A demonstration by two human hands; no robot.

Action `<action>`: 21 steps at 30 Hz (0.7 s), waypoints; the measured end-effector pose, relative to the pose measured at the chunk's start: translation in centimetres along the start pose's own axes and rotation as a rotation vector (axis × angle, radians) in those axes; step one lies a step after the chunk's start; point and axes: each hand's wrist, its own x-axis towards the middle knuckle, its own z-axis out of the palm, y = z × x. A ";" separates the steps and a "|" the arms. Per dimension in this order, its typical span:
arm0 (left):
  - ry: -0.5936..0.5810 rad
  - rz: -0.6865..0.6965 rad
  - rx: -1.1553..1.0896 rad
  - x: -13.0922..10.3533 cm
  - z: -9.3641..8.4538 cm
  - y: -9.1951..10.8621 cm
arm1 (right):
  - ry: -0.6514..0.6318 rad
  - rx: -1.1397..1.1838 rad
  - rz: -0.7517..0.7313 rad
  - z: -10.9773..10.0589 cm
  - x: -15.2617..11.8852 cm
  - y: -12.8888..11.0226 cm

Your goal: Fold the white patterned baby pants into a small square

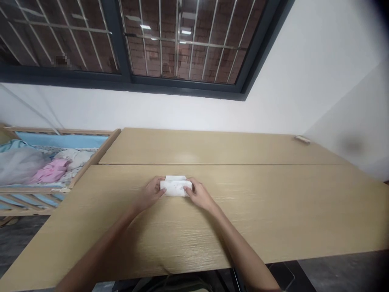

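On the wooden tabletop lies a small white folded bundle with faint specks or print on it. Whether it is cloth or paper I cannot tell. A narrow flap shows along its far edge. My left hand grips the left end, thumb on the near face and fingers behind. At the right end my right hand does the same, its thumb lying across the front. Some of the fingers are hidden behind the bundle.
To the left stands a wooden crib with blue lining, holding a pink cloth and pale bedding. A small white object lies at the table's far right. Behind are a white wall and a barred window.
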 end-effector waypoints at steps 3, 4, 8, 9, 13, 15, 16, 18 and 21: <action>0.093 -0.049 0.030 1.2 1.1 -0.6 | 0.105 0.021 0.019 0.9 1.8 0.8; 0.122 -0.063 0.045 1.5 1.5 -0.7 | 0.136 0.019 0.042 1.4 2.2 1.2; 0.195 -0.076 0.127 2.1 3.1 -1.2 | 0.255 -0.035 0.157 3.5 3.4 2.7; 0.210 -0.068 0.151 2.1 3.3 -1.3 | 0.284 -0.048 0.169 4.0 3.5 3.0; 0.290 -0.035 0.249 1.8 4.2 -1.1 | 0.353 -0.229 0.166 4.8 3.3 2.6; 0.326 0.002 0.295 1.5 4.6 -0.5 | 0.318 -0.377 0.114 4.8 3.1 1.6; 0.325 0.050 0.326 1.4 4.8 -0.1 | 0.274 -0.432 0.061 4.8 3.1 1.0; 0.265 0.191 0.406 1.1 5.4 0.7 | 0.153 -0.487 -0.080 5.0 2.9 0.2; 0.106 0.345 0.532 0.7 6.5 1.2 | -0.031 -0.519 -0.233 5.4 2.7 -0.1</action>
